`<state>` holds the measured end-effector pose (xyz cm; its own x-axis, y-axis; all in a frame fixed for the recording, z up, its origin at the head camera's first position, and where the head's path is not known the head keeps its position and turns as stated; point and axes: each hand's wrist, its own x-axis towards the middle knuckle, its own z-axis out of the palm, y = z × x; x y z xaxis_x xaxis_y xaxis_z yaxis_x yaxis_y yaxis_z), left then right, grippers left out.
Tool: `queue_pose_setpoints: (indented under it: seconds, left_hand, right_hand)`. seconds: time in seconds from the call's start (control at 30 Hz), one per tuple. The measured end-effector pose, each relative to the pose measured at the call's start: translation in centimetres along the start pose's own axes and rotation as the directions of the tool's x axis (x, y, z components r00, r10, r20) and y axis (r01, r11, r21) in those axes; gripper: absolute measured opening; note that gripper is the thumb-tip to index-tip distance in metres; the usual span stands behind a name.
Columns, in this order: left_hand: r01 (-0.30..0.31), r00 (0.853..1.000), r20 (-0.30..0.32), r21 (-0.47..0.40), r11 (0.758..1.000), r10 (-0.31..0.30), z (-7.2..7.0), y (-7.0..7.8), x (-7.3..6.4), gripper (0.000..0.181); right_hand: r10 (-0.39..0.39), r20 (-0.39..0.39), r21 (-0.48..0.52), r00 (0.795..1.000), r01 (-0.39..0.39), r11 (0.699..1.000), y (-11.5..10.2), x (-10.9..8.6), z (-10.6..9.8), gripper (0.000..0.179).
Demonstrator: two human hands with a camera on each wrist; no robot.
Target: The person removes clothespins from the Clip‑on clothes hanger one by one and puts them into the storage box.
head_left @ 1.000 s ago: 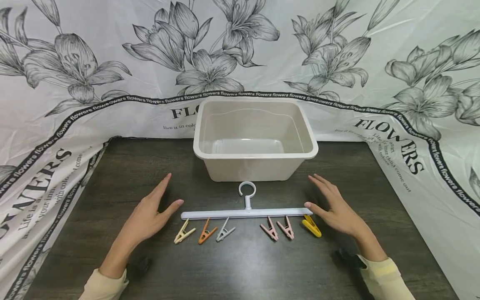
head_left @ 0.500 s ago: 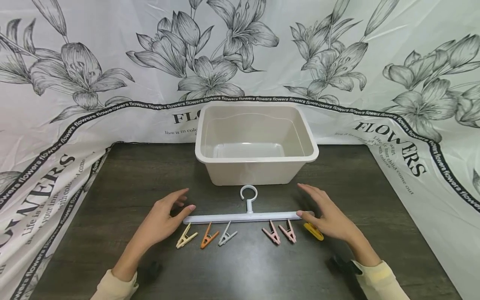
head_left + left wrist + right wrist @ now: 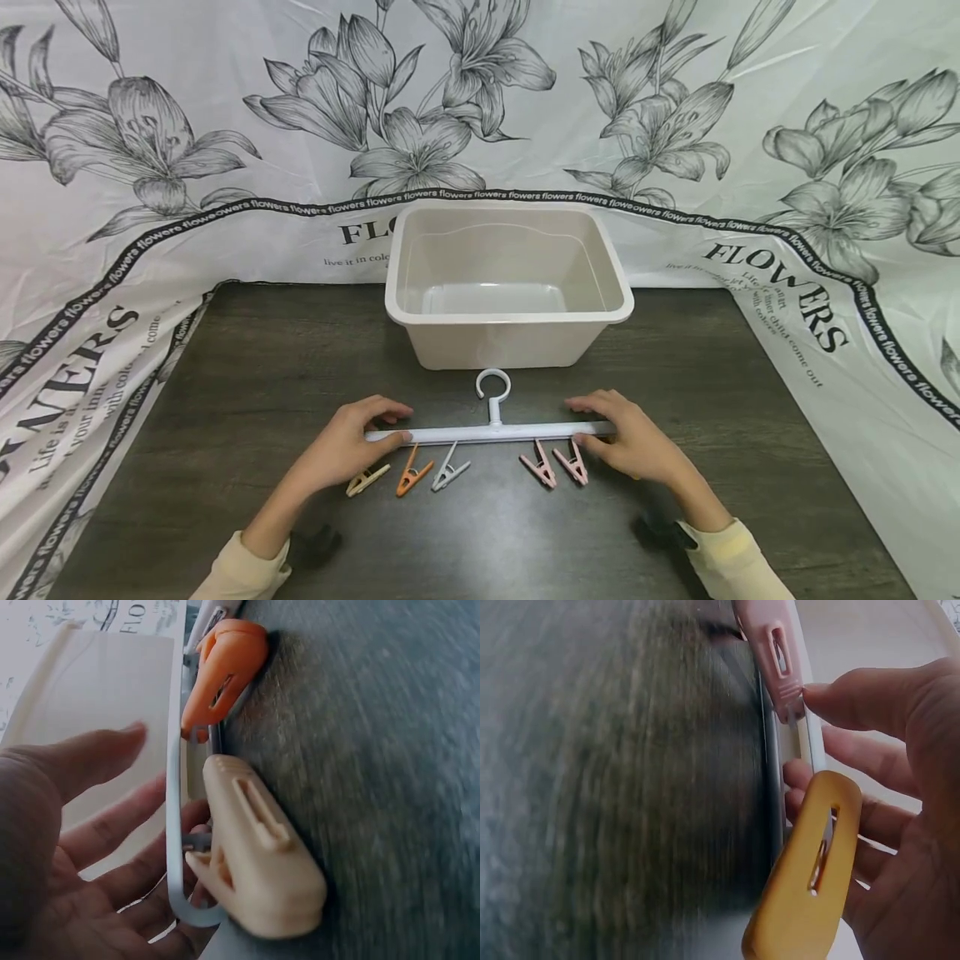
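Note:
A white clip hanger with a ring hook lies on the table, its pegs pointing toward me. My left hand is around its left end; in the left wrist view the fingers pass behind the bar and the thumb stands off it. Close by are a beige peg and an orange peg. My right hand holds the right end, fingertips behind the bar, thumb against its edge by a pink peg. The yellow peg is nearly hidden in the head view. A grey peg hangs inward.
Behind the hanger stands a beige plastic basin, with nothing in it. The dark wooden table spreads out around the hands. A white flower-printed cloth hangs behind and along both sides.
Both hands have moved inward from beside the hanger to its two ends, and their fingers have bent. The hanger and basin have stayed in place.

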<state>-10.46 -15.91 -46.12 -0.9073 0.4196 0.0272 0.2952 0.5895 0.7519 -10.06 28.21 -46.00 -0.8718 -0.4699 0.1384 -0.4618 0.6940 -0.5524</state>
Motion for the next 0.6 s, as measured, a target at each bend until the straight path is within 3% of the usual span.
queue_pose_setpoints:
  seconds: [0.27, 0.6]
  left_hand:
    - [-0.029, 0.998, 0.049, 0.034, 0.999, 0.027, 0.71, 0.02, 0.54, 0.016]
    - [0.024, 0.997, 0.073, 0.069, 0.997, -0.029, 0.78, 0.28, 0.91, 0.008]
  right_hand:
    - [-0.025, 0.026, -0.017, 0.999, 0.025, 1.0, 0.04, 0.28, 0.21, 0.029]
    - [-0.019, 0.029, 0.003, 0.999, 0.019, 1.0, 0.55, 0.36, 0.09, 0.022]
